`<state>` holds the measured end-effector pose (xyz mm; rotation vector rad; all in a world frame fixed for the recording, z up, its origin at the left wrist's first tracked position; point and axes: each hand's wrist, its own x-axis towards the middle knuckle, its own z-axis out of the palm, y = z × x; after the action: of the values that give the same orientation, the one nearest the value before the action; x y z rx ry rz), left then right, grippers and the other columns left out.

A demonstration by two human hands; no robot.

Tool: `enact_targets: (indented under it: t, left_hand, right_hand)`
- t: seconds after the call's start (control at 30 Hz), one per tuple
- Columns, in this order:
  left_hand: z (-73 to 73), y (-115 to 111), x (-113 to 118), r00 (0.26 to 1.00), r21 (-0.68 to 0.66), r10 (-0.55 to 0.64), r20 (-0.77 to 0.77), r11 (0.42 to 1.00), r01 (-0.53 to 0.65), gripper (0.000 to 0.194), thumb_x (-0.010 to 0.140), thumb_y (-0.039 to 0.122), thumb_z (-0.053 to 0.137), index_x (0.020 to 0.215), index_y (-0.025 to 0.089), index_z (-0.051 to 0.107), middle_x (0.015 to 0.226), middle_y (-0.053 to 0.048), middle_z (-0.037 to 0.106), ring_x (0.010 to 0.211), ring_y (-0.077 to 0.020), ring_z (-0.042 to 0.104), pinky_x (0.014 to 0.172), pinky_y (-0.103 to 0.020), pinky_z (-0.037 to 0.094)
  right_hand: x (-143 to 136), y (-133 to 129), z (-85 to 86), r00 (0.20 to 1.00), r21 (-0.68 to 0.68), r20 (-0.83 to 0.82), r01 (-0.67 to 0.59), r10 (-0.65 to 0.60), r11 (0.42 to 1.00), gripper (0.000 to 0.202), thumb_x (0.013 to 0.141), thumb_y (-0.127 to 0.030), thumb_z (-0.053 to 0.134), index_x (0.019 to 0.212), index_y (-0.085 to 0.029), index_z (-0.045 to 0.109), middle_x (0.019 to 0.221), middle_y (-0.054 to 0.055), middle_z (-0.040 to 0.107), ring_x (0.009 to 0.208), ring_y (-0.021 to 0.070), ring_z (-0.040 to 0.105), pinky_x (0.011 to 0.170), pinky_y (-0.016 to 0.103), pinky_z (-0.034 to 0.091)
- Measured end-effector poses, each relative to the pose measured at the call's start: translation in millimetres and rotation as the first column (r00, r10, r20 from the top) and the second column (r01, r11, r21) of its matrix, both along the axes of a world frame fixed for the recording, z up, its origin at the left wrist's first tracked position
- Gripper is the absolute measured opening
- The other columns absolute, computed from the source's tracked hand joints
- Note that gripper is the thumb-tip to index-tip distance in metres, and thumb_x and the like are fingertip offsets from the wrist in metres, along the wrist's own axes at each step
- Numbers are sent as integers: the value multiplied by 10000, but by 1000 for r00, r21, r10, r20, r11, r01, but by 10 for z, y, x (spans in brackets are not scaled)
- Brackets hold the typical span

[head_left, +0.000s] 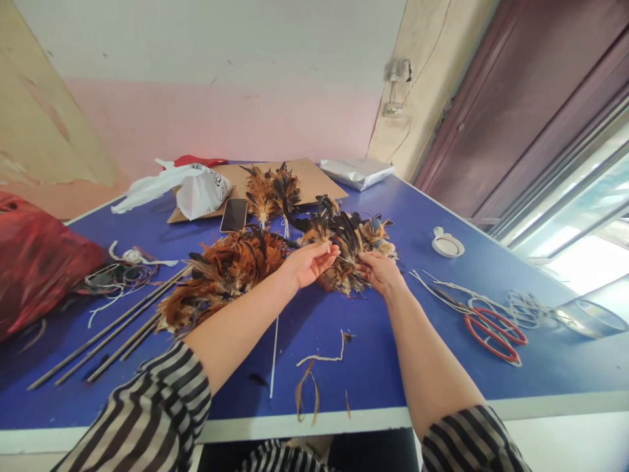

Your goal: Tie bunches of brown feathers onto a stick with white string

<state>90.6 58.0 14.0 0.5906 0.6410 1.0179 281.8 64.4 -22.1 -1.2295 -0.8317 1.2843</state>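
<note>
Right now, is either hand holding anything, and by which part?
Can't tell: the left hand and right hand are at the feathers, but any grip is unclear.

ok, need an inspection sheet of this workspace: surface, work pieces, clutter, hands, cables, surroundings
Surface: blue tabletop with pale edge; loose feather and string scraps near the front.
Work pieces: mottled brown-black feather pile at the hands; reddish-brown feather pile; thin straight sticks to the left.
Clutter: red-handled metal scissors, white tape-like ring, dark-screened phone, printed white plastic bag, red plastic bag.
Hands: left hand and right hand both at the mottled pile; grip unclear.
Cables: thin wall cable by the socket box; nothing seen crossing the work area.
Surroundings: pink-and-white wall behind; bright window at right.
</note>
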Motion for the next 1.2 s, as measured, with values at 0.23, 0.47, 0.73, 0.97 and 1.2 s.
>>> enact_targets:
  t: [0.23,0.47,0.73,0.97,1.2]
  left_hand:
    - [-179,268,376,996,-113,91,-12,989,-92,59,762,65,537,765,88,591,699,-76,643,677,-125,639,676,-232,524]
    - [-331,297,381,994,-156,92,-56,983,-100,50,758,85,543,771,108,584,715,-74,643,674,-134,635,669,-246,517]
    - [-364,330,318,989,-172,109,-104,977,-126,37,734,138,592,758,110,592,810,-115,640,823,-180,629,783,-301,483]
    - [-364,303,320,988,-156,110,-110,980,-126,51,744,113,567,786,108,594,873,-140,630,844,-193,623,757,-301,486]
    - [-155,246,261,986,-124,160,-36,979,-164,25,748,103,567,744,105,591,682,-45,612,543,-59,573,469,-126,441]
  right_hand:
    - [-53,-35,14,984,32,171,-59,53,998,126,627,-205,645,691,-149,551,549,-13,564,506,95,546,475,202,459]
    - [-121,-35,-14,888,94,457,12,-54,995,188,456,-169,688,398,-161,510,355,-73,359,477,83,386,469,204,299]
    - [38,-22,29,924,114,350,120,-153,986,212,544,-300,649,486,-178,485,389,-66,359,407,85,379,382,212,249]
    - [112,-14,135,992,103,30,123,-126,987,266,603,-337,644,584,-196,419,507,-56,414,393,58,400,310,166,262]
    - [91,-5,96,993,45,-100,72,-67,996,289,589,-286,695,606,-183,426,480,-71,434,380,54,438,288,139,270]
